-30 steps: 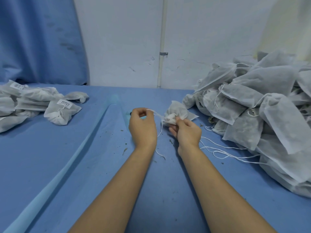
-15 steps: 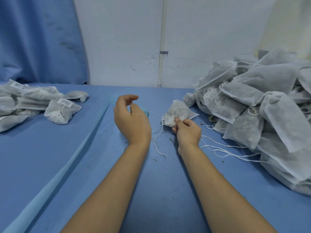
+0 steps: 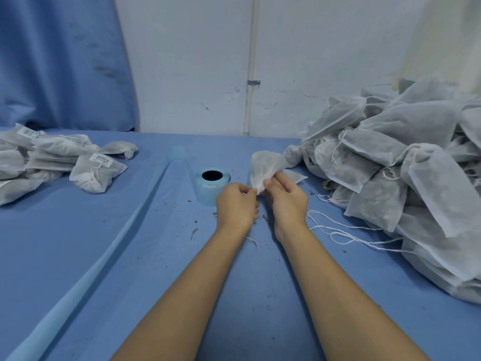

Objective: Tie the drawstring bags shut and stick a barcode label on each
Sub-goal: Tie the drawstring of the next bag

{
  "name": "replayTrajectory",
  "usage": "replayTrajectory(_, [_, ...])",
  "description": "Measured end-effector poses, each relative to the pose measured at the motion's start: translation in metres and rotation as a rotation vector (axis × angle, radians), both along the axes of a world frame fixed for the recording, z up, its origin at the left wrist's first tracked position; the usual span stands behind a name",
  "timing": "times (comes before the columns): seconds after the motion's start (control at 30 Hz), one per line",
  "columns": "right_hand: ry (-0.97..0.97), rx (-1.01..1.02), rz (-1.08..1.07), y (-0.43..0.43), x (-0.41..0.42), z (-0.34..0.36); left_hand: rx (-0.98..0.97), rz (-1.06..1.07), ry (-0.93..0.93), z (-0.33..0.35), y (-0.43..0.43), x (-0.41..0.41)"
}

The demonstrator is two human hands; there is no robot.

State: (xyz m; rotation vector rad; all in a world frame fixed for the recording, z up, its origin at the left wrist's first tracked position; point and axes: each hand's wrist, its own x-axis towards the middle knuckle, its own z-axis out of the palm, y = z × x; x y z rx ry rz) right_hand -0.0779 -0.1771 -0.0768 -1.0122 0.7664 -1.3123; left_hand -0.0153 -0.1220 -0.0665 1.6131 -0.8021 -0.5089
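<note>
My right hand (image 3: pixel 287 198) has its thumb and fingers curled round the gathered neck of a white drawstring bag (image 3: pixel 265 165), and the body of the bag stands up and away from me above my knuckles. My left hand (image 3: pixel 238 204) is curled too, thumb and forefinger pinched together right at that same neck; whether they have cord or cloth I cannot tell. The two hands almost touch, low over the blue table cover (image 3: pixel 130 256).

Just beyond my left hand the label roll (image 3: pixel 212 186) stands on end, pale blue with a dark core. A pale blue strip (image 3: pixel 91 269) runs from near it down toward the lower left corner.

To my right, loose white cords (image 3: pixel 338 230) trail across the cover from a big heap of bags (image 3: pixel 403 165). Far to my left lies a smaller pile of labelled bags (image 3: pixel 52 157), the nearest one tied and showing its barcode sticker. Bits of dried leaf are scattered around my wrists.
</note>
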Motion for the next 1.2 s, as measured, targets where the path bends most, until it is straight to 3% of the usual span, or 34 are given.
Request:
replayTrajectory(0.1, [-0.079, 0.083, 0.039, -0.001, 0.000, 0.000, 0.023, -0.035, 0.132, -0.004, -0.002, 0.001])
replayTrajectory(0.3, [0.492, -0.113, -0.192, 0.004, 0.004, -0.004, -0.096, -0.058, 0.297, -0.005, -0.002, 0.005])
replayTrajectory(0.4, [0.631, -0.163, -0.085, 0.008, 0.005, -0.005, -0.131, -0.058, 0.319, -0.001, -0.001, 0.006])
replayTrajectory(0.57, [0.400, -0.020, 0.078, 0.012, 0.006, 0.000, -0.114, -0.094, 0.289, -0.001, 0.001, 0.004])
replayTrajectory(0.8, [0.234, 0.144, 0.109, 0.009, 0.000, 0.011, -0.140, -0.170, 0.327, 0.007, 0.004, 0.000])
replayTrajectory(1.2, [0.153, 0.206, 0.097, 0.006, -0.005, 0.013, -0.044, -0.113, 0.205, -0.004, -0.003, 0.006])
